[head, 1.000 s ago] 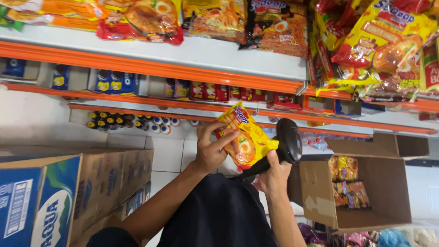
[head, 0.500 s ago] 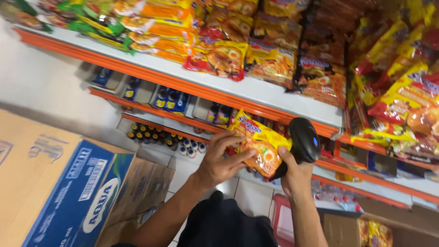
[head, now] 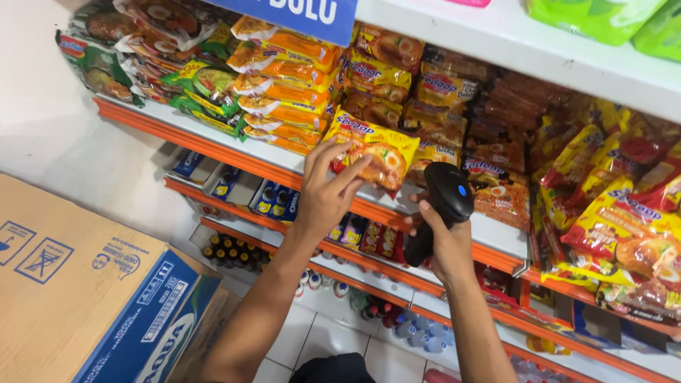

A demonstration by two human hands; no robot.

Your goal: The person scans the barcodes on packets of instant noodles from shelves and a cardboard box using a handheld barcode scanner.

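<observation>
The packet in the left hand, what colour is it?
Yellow packet, with a red-orange picture of food on its front, seen in the head view, held by the left hand.

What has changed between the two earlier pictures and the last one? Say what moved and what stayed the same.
The left hand has carried the yellow noodle packet up from in front of the body to the stacked packets on the orange-edged shelf. The right hand rose alongside it. Nothing was let go: the left hand keeps the packet and the right hand keeps the black scanner, close beside the packet.

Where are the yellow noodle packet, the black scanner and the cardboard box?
yellow noodle packet [head: 376, 152], head view, middle of its front.
black scanner [head: 448, 193], head view, its head.
cardboard box [head: 67, 284], head view, brown top.
</observation>
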